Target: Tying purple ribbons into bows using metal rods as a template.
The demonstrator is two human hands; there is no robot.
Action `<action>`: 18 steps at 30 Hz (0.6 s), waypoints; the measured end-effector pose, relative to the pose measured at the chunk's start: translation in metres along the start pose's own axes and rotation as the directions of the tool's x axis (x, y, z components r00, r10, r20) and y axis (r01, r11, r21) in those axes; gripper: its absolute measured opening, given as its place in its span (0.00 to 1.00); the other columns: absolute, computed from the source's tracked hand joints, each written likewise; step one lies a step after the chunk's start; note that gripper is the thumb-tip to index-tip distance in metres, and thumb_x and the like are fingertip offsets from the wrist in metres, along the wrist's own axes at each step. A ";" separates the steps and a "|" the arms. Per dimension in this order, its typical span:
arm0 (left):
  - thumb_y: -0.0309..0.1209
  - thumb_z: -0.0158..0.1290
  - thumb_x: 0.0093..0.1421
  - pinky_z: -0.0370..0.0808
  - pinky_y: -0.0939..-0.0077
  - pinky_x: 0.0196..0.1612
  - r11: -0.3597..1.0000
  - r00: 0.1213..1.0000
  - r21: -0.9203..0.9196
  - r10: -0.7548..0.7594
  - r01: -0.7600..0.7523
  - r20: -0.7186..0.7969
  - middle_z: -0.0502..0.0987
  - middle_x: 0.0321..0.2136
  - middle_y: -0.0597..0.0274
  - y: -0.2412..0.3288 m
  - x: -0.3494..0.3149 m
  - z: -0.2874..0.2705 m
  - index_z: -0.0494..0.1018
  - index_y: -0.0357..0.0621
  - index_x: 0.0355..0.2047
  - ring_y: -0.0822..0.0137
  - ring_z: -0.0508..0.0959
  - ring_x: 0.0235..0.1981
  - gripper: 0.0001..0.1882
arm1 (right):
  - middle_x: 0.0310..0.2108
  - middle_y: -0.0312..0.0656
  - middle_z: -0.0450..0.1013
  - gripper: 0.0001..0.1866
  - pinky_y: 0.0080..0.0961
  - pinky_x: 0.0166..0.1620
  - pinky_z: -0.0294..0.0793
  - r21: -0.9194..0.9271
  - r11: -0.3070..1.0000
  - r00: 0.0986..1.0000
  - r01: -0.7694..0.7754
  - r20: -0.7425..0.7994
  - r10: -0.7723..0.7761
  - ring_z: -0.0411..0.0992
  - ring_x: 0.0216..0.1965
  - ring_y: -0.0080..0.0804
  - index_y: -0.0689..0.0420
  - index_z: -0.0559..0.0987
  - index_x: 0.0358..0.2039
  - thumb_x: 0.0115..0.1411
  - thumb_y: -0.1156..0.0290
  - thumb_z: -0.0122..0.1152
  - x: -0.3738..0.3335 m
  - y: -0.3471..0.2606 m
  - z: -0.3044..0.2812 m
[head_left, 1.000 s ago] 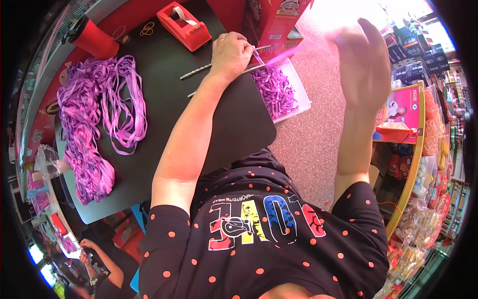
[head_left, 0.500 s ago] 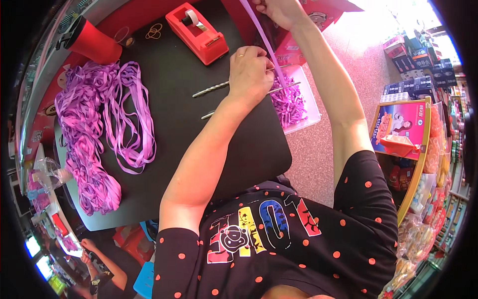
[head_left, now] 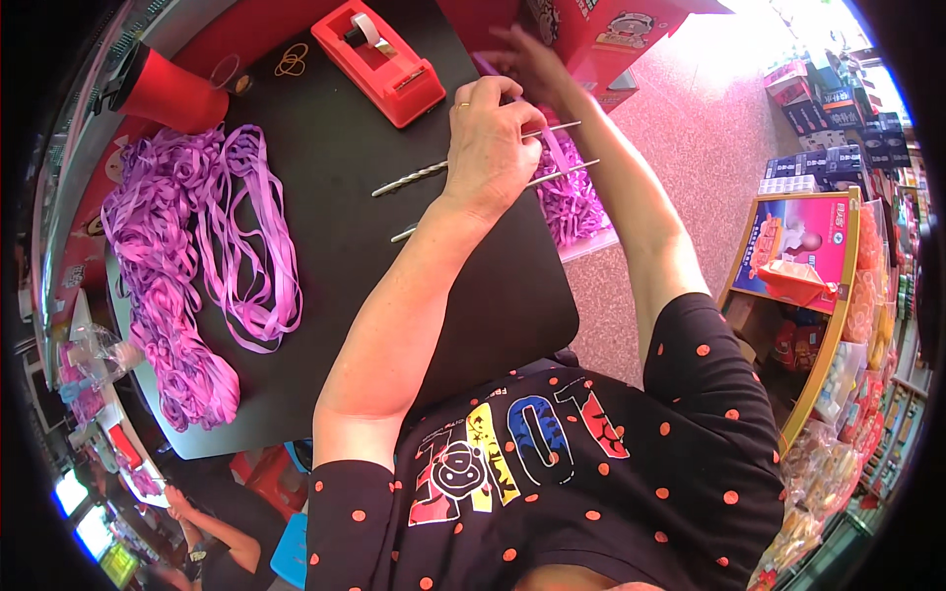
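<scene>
Now the right hand (head_left: 532, 64) has dropped from high over the floor to the upper middle of the frame, drawing a purple ribbon strand (head_left: 554, 150) down to the two metal rods (head_left: 463, 172). That suggests another wrap is being laid on. The left hand (head_left: 488, 148) has its grip clenched round both rods, pinning them over the worktop (head_left: 394, 256); the right grip pinches the ribbon's far end. The rods are thin, silvery and twisted like drill stock. Under them, a tray of shiny curled purple ribbon (head_left: 572, 202). Further out, a glossy red tape dispenser (head_left: 379, 59), and at left a big loose heap of flat purple ribbon loops (head_left: 187, 266).
</scene>
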State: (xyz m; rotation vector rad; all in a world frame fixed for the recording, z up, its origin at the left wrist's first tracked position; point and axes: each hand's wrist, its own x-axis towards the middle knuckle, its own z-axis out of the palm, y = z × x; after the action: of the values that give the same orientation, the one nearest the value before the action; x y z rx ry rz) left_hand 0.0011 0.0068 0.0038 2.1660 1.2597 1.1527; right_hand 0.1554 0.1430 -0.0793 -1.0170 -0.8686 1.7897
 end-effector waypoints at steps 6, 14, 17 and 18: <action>0.22 0.58 0.41 0.67 0.66 0.50 1.000 0.999 0.001 0.001 -0.001 0.034 0.72 0.42 0.62 0.001 0.002 0.005 0.80 0.48 0.26 0.57 0.68 0.46 0.10 | 0.41 0.41 0.74 0.22 0.29 0.52 0.66 -0.314 0.919 0.958 0.238 -0.079 -0.275 0.69 0.45 0.25 0.58 0.71 0.51 0.66 0.55 0.44 -0.092 0.141 -0.060; 0.22 0.59 0.41 0.71 0.69 0.45 1.000 0.997 0.001 -0.023 0.023 0.069 0.74 0.41 0.61 -0.002 0.001 -0.001 0.81 0.47 0.28 0.61 0.71 0.42 0.11 | 0.36 0.42 0.77 0.21 0.27 0.53 0.63 -0.575 0.793 0.800 0.198 -0.372 -0.470 0.72 0.42 0.27 0.61 0.73 0.48 0.69 0.59 0.36 -0.294 0.127 0.010; 0.23 0.59 0.41 0.70 0.68 0.47 1.000 0.996 0.003 0.002 -0.002 0.095 0.74 0.41 0.61 -0.003 0.003 0.001 0.81 0.47 0.29 0.60 0.70 0.43 0.12 | 0.35 0.43 0.77 0.22 0.27 0.52 0.63 -0.538 0.814 0.766 0.220 -0.420 -0.486 0.72 0.41 0.27 0.61 0.73 0.47 0.69 0.59 0.36 -0.323 0.101 0.031; 0.23 0.58 0.41 0.69 0.67 0.49 0.999 0.994 0.047 0.019 -0.024 0.105 0.74 0.42 0.61 -0.002 0.003 0.000 0.81 0.48 0.30 0.59 0.70 0.45 0.12 | 0.34 0.43 0.77 0.22 0.27 0.52 0.63 -0.535 0.811 0.772 0.236 -0.403 -0.491 0.72 0.41 0.28 0.62 0.73 0.47 0.69 0.59 0.35 -0.329 0.095 0.034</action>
State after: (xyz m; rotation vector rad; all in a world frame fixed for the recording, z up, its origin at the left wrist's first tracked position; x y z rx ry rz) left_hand 0.0006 0.0107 0.0037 2.2488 1.2344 1.0119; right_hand 0.1846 -0.1986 -0.0544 -1.4292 -1.0672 0.8924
